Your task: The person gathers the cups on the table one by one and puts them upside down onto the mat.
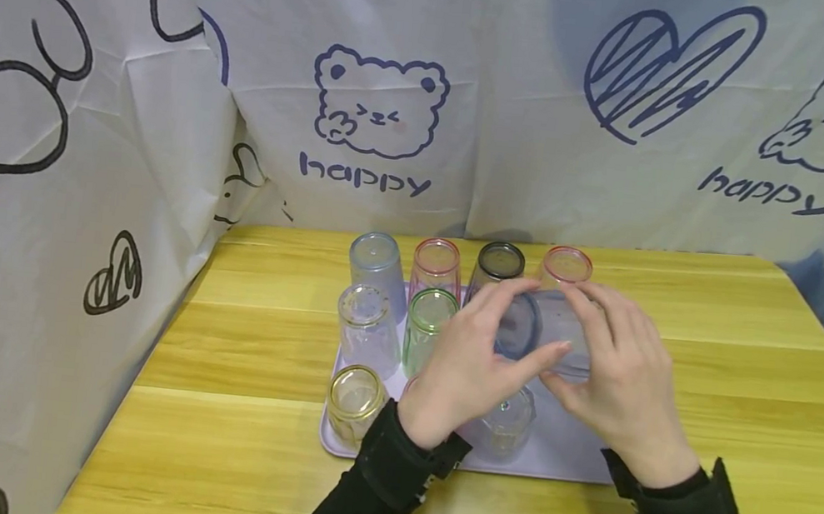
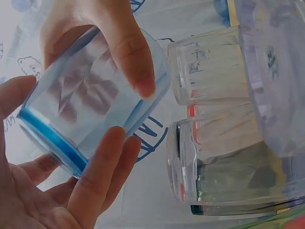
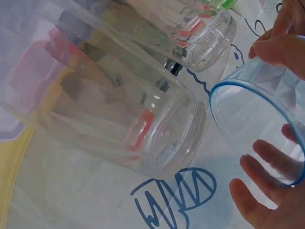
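Note:
A clear drinking glass with a blue-tinted end (image 1: pixel 559 327) is held tilted on its side in the air above a lilac tray (image 1: pixel 572 454). My left hand (image 1: pixel 471 368) grips its left end, with thumb and fingers spread round it. Around the other end curls my right hand (image 1: pixel 628 380). The left wrist view shows a thick blue band at the left-hand end of the glass (image 2: pixel 90 90). In the right wrist view its blue rim (image 3: pixel 248 86) faces the camera, with fingers visible through the wall. Below the hands stands a clear glass (image 1: pixel 507 426), partly hidden.
Several glasses stand in rows on the tray: a bluish one (image 1: pixel 375 266), a pink-ringed one (image 1: pixel 436 266), a black-ringed one (image 1: pixel 499 266), a green-ringed one (image 1: pixel 430 317) and a yellow-ringed one (image 1: pixel 355 402). The tray lies on a wooden table (image 1: pixel 243 356) before a printed cloth (image 1: pixel 526 177).

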Demonstrator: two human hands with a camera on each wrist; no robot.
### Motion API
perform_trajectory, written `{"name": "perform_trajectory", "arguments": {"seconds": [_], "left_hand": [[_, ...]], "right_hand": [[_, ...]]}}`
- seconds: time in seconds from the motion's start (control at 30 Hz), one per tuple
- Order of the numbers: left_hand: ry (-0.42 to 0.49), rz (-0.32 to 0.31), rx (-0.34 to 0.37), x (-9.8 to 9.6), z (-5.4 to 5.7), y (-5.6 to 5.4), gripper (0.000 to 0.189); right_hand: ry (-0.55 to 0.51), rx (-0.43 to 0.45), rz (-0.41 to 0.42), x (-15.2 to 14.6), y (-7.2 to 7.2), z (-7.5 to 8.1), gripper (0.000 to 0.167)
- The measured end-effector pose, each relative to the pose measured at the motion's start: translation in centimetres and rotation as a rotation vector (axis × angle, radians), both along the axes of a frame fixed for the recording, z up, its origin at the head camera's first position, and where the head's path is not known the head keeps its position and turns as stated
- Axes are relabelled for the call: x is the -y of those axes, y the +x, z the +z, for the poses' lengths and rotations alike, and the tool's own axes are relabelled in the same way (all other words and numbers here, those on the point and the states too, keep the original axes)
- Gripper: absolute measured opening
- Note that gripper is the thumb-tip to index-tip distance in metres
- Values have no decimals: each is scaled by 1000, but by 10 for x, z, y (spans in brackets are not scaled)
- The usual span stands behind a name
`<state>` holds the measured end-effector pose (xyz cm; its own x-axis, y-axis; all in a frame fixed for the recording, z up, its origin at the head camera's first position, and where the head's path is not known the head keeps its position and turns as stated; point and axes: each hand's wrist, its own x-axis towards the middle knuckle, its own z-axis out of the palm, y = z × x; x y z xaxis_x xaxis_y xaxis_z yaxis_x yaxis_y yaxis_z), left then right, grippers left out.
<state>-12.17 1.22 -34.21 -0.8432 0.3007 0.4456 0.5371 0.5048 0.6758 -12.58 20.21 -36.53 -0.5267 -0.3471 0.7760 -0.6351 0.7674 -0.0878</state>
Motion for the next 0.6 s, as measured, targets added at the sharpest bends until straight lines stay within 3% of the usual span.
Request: {"name": "perform_trajectory", "arguments": {"seconds": [0.23, 0.37, 0.5, 0.6], "left_hand": [[7, -22, -65, 0, 2, 2, 64], [41, -45, -42, 3, 4, 6, 64], [74, -69, -8, 6, 7, 10, 60], [66, -67, -34, 8, 7, 11, 54]], "right_hand": [[-65, 41, -11, 1, 0, -2, 80], [-118, 82, -4, -1, 2, -3, 84], [-188, 128, 40, -4, 3, -5, 84], [-261, 173, 95, -7, 3, -6, 81]]}}
